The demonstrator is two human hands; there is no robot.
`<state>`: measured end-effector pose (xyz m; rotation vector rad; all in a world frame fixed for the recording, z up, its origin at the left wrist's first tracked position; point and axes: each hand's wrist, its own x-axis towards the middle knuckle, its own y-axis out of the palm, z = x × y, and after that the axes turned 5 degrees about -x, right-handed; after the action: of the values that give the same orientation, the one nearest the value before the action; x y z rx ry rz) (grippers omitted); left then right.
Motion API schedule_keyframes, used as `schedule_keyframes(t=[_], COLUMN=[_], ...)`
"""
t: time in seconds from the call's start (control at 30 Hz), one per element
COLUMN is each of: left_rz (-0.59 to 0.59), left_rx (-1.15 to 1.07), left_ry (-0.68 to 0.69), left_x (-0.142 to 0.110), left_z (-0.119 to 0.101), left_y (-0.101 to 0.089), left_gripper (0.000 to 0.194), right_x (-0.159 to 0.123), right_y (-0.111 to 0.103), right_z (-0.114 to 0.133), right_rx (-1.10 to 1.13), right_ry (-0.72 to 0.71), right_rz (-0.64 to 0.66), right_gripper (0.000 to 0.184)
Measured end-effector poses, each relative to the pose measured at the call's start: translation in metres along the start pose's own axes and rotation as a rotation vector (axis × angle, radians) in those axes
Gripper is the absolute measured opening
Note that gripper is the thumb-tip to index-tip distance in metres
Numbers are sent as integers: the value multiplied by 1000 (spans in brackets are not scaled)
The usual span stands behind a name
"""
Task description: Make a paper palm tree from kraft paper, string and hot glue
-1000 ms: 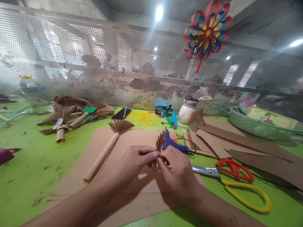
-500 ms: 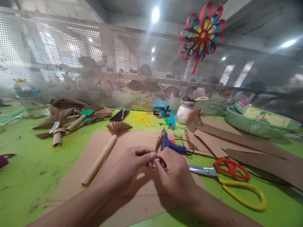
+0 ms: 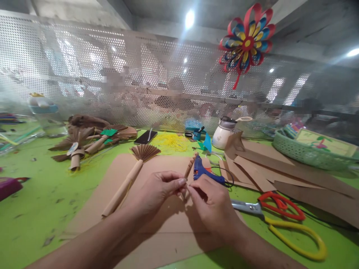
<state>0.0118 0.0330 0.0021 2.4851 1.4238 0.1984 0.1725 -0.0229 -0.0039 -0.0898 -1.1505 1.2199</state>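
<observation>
My left hand (image 3: 161,190) pinches a folded brown paper piece (image 3: 189,169), pleated like a small fan, with its zigzag edge standing up past my fingertips. My right hand (image 3: 214,198) is closed in a pinch close beside it; what lies between its fingertips is too small to make out. Both hands are above a brown cardboard sheet (image 3: 157,243). On that sheet, left of my hands, lies a rolled paper tube (image 3: 123,188) with a pleated paper fan (image 3: 146,152) at its far end. A blue glue gun (image 3: 206,172) rests just beyond my right hand.
Large scissors (image 3: 252,206) with red and yellow handles lie at the right. Cut brown paper strips (image 3: 258,168), a green basket (image 3: 305,151) and a white jug (image 3: 223,134) stand behind. Yellow shreds (image 3: 171,142), a phone (image 3: 146,136) and paper figures (image 3: 75,157) lie farther back.
My right fingertips have drawn slightly away from the left ones, and more of the folded paper shows below my left fingers. The whole view has shifted a little, moving things rightward.
</observation>
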Motion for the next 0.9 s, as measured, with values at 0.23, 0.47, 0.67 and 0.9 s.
schedule_keyframes(t=[0.23,0.47,0.67,0.9], left_rz=[64,93,143,167], left_rx=[-63,-166,-207,-175], left_ry=[-86,-148,-190,-205], left_x=[-4,-5,-5,-9], left_z=[-5,-4,-6,-9], left_y=[3,3,6,7], left_gripper=[15,13,13,15], right_x=[12,15,16,12], right_y=[-17,-24,-29,-21], right_z=[-1,-4,7,-6], right_rx=[541,979,836,868], right_ry=[395,510,460,442], right_rz=[70,129,146,172], right_gripper=[20,27,25,24])
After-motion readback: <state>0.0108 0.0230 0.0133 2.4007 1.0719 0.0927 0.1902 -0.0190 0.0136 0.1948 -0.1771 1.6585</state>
